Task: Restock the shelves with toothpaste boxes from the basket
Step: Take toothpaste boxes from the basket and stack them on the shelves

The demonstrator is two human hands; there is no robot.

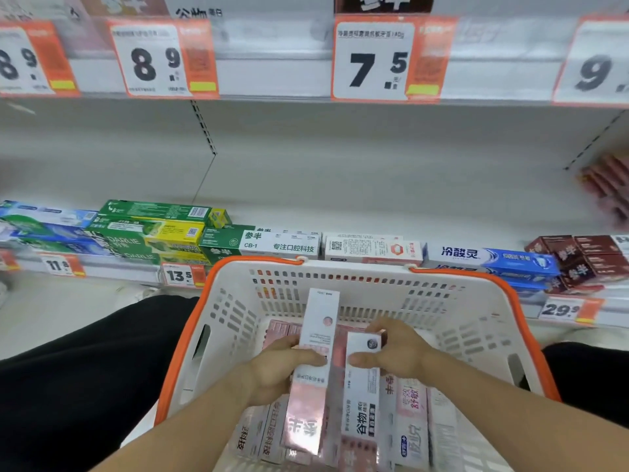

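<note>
A white basket with an orange rim (238, 321) sits in front of me, holding several pink and white toothpaste boxes (412, 420). My left hand (282, 366) grips a long pink and white box (315, 356), lifted at an angle above the pile. My right hand (394, 352) holds a second white box (362, 386) beside it. Both hands are inside the basket. The shelf (340, 185) behind the basket is mostly bare at the back.
Along the shelf's front edge lie green and yellow boxes (149, 233), white boxes (282, 245), blue boxes (493, 260) and dark red boxes (578, 257). Price tags (374, 59) hang from the shelf above. My dark-clothed knees flank the basket.
</note>
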